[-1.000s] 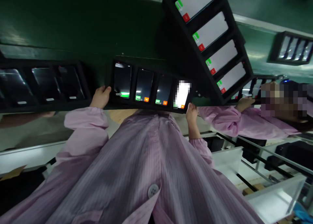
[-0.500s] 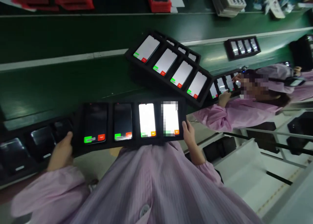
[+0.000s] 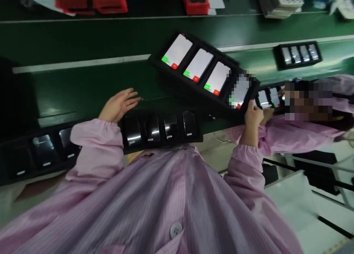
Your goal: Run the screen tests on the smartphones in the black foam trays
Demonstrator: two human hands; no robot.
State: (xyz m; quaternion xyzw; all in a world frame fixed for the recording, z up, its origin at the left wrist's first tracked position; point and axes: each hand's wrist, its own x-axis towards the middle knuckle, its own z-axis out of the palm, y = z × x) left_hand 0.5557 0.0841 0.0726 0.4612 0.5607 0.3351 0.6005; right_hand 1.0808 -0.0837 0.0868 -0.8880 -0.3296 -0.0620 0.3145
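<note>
A black tray (image 3: 200, 86) with several lit phones sits slanted on the green surface, on top of other trays. My right hand (image 3: 253, 115) grips its right end, fingers closed round the edge. My left hand (image 3: 118, 104) is off to the left with its fingers spread, holding nothing. Just below and right of that hand, close to my body, lies another black tray (image 3: 197, 134) whose phones (image 3: 151, 128) have dark screens with small white labels. The underside of the slanted stack is in shadow.
More dark phones sit in a tray (image 3: 54, 136) at left. Red trays (image 3: 109, 1) and a pale stack (image 3: 282, 3) stand along the back. A small tray of phones (image 3: 300, 55) is at right. Beside me, a person in a pink sleeve (image 3: 293, 136) works at another tray.
The lit-phone tray moved from in front of me onto the slanted stack, uncovering the dark-screen tray. My left hand let go of it and opened; my right hand moved up and right with it.
</note>
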